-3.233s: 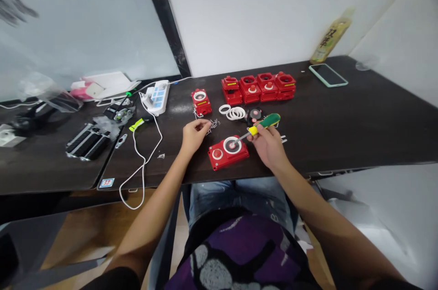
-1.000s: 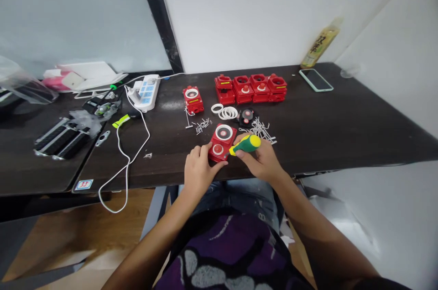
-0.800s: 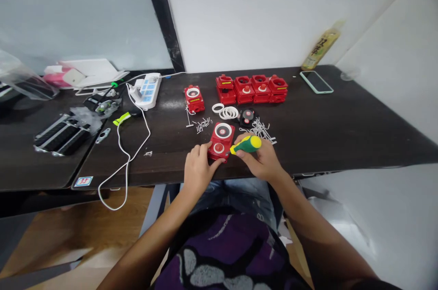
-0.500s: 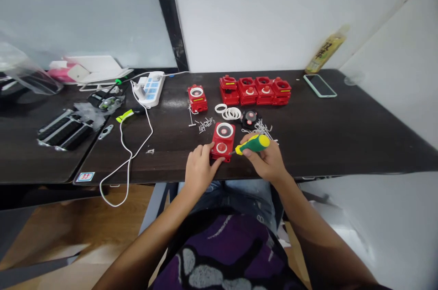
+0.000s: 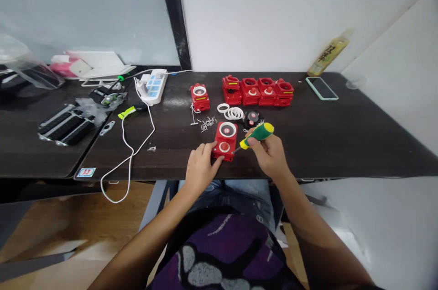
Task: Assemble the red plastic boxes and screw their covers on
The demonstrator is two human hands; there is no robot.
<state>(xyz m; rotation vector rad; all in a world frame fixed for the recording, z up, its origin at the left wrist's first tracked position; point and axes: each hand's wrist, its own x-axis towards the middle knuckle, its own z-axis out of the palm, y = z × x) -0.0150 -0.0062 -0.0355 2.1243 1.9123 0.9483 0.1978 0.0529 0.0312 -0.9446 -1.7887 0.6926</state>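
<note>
A red box (image 5: 226, 138) with a white-ringed round opening and a red button lies near the table's front edge. My left hand (image 5: 201, 166) grips its lower left side, thumb at the bottom edge. My right hand (image 5: 270, 155) is closed round a green and yellow screwdriver (image 5: 260, 132), whose tip meets the lower right part of the box. Just behind lie several white rings (image 5: 234, 113), a black round part (image 5: 252, 118) and a pile of small screws (image 5: 207, 124). Metal pieces beside the black part are mostly hidden by the screwdriver and my right hand.
Several red boxes (image 5: 257, 92) stand in a row at the back of the table (image 5: 359, 144); another red box (image 5: 200, 97) is left of them. Further left are a power strip (image 5: 155, 87) and white cable (image 5: 131, 148). A phone (image 5: 322, 88) and bottle (image 5: 329, 55) are at the back right.
The screwdriver handle has tilted lower and shifted slightly right and up with my right hand. My left hand still holds the box. The whole view has shifted slightly.
</note>
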